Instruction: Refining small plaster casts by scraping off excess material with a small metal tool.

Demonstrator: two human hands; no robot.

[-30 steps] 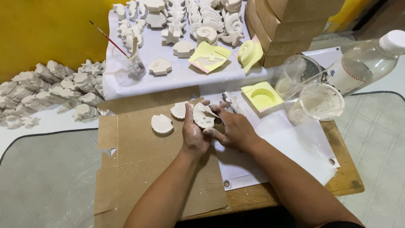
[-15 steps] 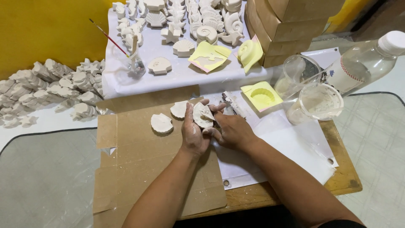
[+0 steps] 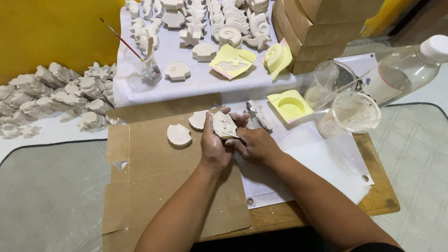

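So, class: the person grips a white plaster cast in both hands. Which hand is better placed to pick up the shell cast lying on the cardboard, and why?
Probably the left hand: the shell cast lies on the cardboard just to its left, while the right hand sits beyond the held plaster cast.

This looks like a small craft workshop where plaster figures are cast by hand. A white sheet (image 3: 205, 79) at the back is crowded with finished white castings (image 3: 224, 18) shaped like shells, starfish and seahorses, and a further heap of white pieces (image 3: 51, 93) lies along the yellow wall (image 3: 51, 32). Soft yellow moulds (image 3: 290, 104) sit near clear plastic cups (image 3: 347, 114) clouded with white residue, beside a clear bottle (image 3: 396, 70). A thin paintbrush (image 3: 122, 39) leans in a small jar. Flattened cardboard (image 3: 154, 168) and white paper protect the wooden tabletop (image 3: 378, 198), and stacked cardboard boxes (image 3: 322, 28) stand behind.
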